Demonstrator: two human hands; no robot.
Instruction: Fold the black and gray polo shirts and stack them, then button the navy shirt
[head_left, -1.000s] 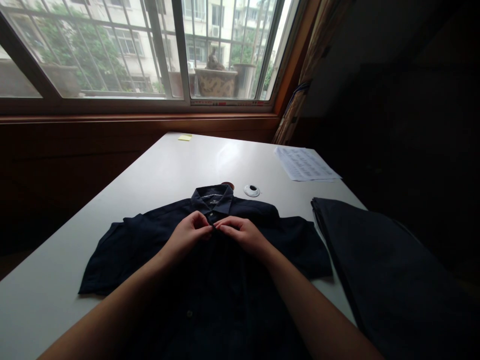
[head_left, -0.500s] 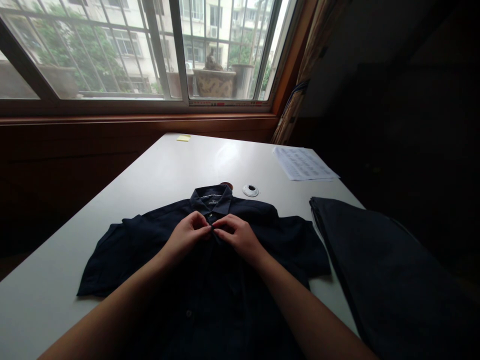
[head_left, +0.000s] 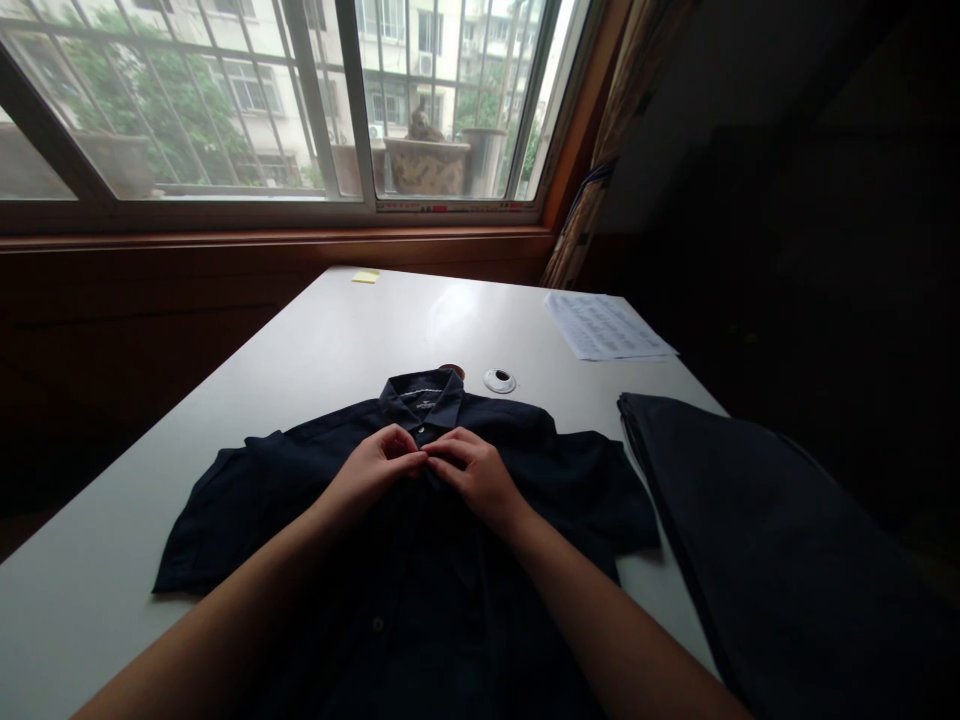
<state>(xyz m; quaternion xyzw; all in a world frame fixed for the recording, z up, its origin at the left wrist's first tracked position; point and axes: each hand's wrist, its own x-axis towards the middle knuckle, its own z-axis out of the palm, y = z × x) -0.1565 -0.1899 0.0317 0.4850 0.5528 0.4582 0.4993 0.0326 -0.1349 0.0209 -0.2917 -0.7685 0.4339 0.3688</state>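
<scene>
A dark navy short-sleeved shirt (head_left: 510,430) lies spread face up, its collar (head_left: 446,405) pointing toward the window. One pale button (head_left: 421,430) shows just below the collar, and another button (head_left: 377,624) sits lower on the front. My left hand (head_left: 379,460) pinches the front placket a little below the collar. Fingertips nearly touching it, my right hand (head_left: 472,470) pinches the same strip of cloth from the other side. What lies between the fingertips, a button or only fabric, is hidden.
The shirt rests on a white table (head_left: 277,350). Folded dark cloth (head_left: 735,480) lies at the right. Printed papers (head_left: 607,328), a yellow sticky note (head_left: 366,276), a white disc with a dark hole (head_left: 499,381) and a partly hidden brown round thing (head_left: 452,371) are farther back, before a barred window (head_left: 225,100).
Both hands stay at the same spot on the placket. The fingertips have shifted only slightly, and the shirt lies as before.
</scene>
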